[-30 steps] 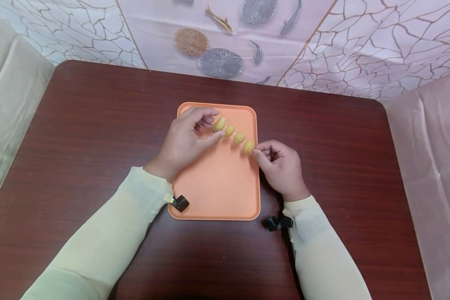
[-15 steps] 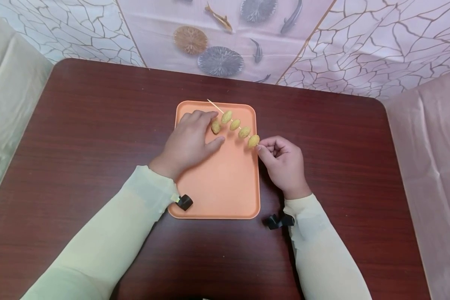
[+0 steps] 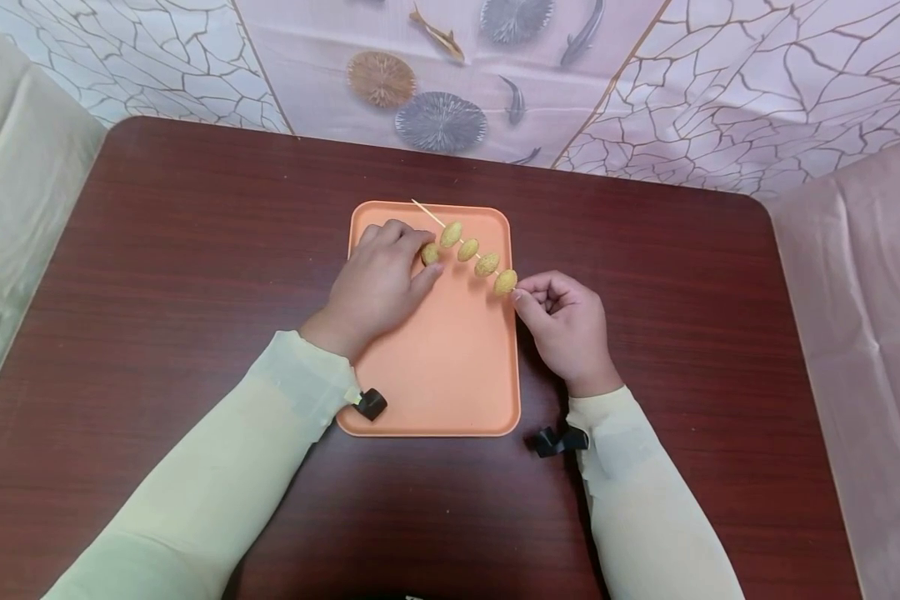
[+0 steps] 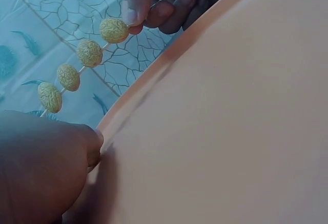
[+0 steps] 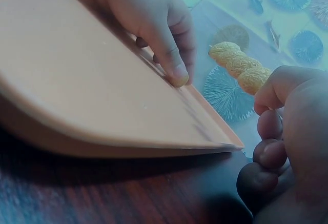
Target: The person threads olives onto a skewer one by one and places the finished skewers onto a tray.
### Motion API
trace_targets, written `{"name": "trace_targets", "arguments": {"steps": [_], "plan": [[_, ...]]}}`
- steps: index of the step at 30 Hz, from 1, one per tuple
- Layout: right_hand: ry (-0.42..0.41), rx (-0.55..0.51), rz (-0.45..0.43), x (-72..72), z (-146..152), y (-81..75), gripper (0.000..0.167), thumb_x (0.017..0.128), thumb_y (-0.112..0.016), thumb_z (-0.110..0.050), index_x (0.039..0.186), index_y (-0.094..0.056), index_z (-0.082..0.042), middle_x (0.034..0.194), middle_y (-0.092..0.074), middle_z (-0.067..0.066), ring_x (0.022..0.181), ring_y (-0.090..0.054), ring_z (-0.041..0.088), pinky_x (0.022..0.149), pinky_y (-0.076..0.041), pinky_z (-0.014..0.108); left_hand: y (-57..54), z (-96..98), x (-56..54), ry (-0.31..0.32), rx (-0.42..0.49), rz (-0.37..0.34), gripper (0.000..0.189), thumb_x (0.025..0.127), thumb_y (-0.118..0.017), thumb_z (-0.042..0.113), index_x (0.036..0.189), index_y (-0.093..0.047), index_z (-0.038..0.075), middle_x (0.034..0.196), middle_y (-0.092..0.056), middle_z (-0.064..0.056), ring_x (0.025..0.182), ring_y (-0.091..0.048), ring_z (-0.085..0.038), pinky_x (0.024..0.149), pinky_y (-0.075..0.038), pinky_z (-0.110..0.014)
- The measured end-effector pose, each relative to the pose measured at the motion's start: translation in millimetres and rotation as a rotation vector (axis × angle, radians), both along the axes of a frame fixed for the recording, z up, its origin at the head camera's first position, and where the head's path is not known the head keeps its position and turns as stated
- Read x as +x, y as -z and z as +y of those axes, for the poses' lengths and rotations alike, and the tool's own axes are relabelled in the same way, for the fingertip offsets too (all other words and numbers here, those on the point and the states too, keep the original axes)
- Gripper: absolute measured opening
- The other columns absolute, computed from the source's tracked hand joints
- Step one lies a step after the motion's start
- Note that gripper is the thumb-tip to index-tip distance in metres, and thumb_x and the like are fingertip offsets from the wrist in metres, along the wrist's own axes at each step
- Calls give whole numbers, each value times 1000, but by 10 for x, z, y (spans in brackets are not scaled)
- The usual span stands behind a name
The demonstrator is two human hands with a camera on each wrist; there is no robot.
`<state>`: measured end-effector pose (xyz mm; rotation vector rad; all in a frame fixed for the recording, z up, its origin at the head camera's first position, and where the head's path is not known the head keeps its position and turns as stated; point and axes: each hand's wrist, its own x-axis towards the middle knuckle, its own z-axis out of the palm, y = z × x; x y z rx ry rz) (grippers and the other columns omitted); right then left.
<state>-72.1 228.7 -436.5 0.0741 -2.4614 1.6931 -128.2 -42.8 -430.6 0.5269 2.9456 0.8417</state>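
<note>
My right hand (image 3: 566, 333) pinches the lower end of a thin wooden skewer (image 3: 427, 212) above the right side of an orange tray (image 3: 442, 367). Several wrinkled yellow oval fruits, like dried dates, are threaded on it, the lowest fruit (image 3: 506, 282) right by the fingertips. The skewer's bare far tip points to the tray's back left. Over the tray's upper left, my left hand (image 3: 375, 287) has thumb and forefinger around a loose yellow fruit (image 3: 430, 254). In the left wrist view the threaded fruits (image 4: 89, 53) show spaced apart; the loose one is hidden behind the left hand.
The tray lies on a dark red-brown table (image 3: 682, 333). A patterned cloth (image 3: 450, 75) with fish and round leaf shapes stands behind the table; plain cloth (image 3: 870, 333) hangs at the sides. Black wrist cameras (image 3: 371, 404) sit at both cuffs.
My left hand has let go of the skewer's far end and moved down to the loose fruit, its thumb closing in. The right hand and skewer have shifted slightly right.
</note>
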Motion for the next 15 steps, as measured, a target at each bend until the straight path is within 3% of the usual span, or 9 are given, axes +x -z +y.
{"name": "trace_targets", "arguments": {"steps": [7,12,15], "plan": [[0,-12,-9,-7,3,8,9,101,-80,-11,99,-82,-3,79,-69,-8,64,-57,7,57,-50,17,-4,-23,-18,-28,116,-15,47,111,-73,39,151,-70,14,137,-69,-9,122,-60,-32,106,-54,-46],[3,-44,-18,-1,13,6,10,101,-80,-11,99,-81,-1,78,-70,-7,65,-58,7,58,-51,18,-17,-44,-26,-70,312,-12,47,109,-77,31,150,-70,10,123,-71,-8,107,-71,-20,98,-62,-36],[7,-50,-21,1,25,5,9,100,-81,-11,99,-82,-2,78,-70,-7,65,-59,8,59,-52,18,-51,-67,-24,-130,440,-28,46,107,-79,27,149,-72,10,125,-72,-8,104,-78,-17,94,-66,-33]]}}
